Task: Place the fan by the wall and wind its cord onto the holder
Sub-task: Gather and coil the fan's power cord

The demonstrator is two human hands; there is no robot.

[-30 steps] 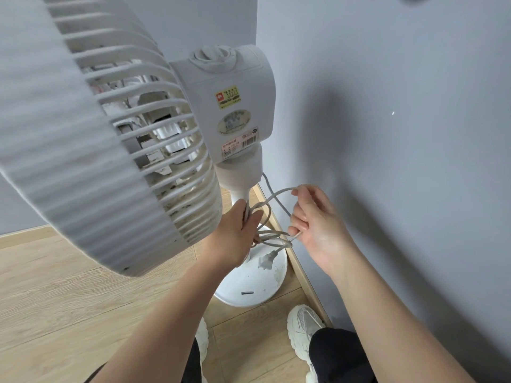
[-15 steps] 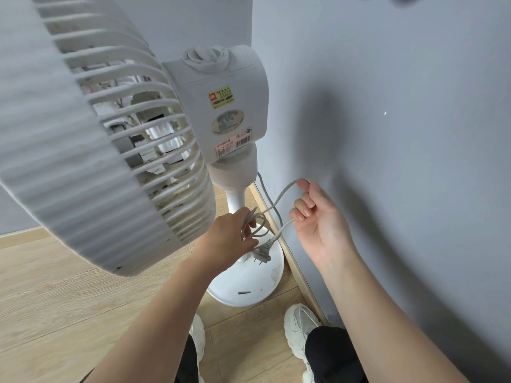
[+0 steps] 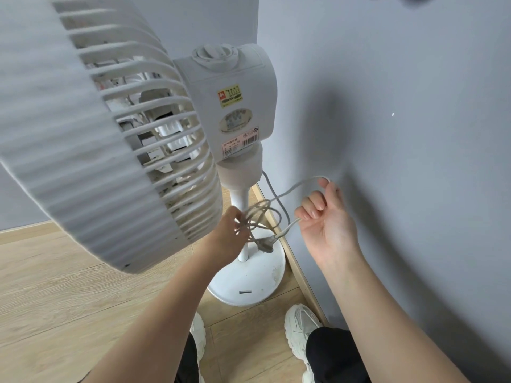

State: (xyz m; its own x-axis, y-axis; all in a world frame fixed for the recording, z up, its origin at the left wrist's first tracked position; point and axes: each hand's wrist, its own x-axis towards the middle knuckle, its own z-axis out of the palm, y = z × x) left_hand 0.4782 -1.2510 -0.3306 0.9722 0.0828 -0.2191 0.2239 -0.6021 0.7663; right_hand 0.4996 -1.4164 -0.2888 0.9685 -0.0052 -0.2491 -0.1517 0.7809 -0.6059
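Head view, steep downward, close behind fan [image 3: 237,106].

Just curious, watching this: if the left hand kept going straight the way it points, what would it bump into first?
Most likely the fan's pole, just beyond the cord that the left hand grips; the two look nearly touching, though depth is hard to judge.

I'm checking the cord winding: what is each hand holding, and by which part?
Both hold the cord: left hand grips the coiled loops beside the pole; right hand holds a loop near the plug.
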